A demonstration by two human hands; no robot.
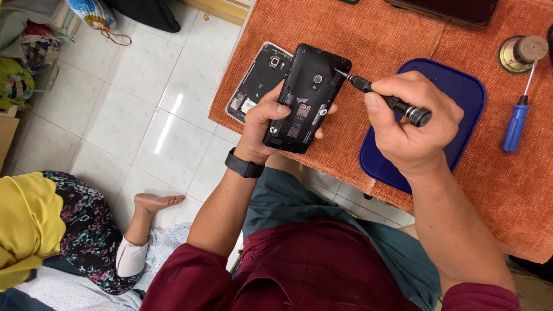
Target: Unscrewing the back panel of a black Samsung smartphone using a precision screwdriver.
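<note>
Two hands work at the table edge. The opened black phone [305,101] rests in the left hand [262,124], fingers wrapped round its sides, above an orange cloth [374,40] and white tiled floor [161,115]. The right hand [412,124] is closed on a black precision screwdriver [386,99]; its tip apparently touches the phone's upper corner. A second phone chassis [256,80] lies just beside.

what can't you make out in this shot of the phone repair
Head view only:
- Screwdriver tip and the screw it meets: too small to tell.
- Phone lower left edge: covered by the left hand.
- Screwdriver shaft middle: wrapped by the right hand.
- Dark device at top: cut off by the frame edge.
</note>
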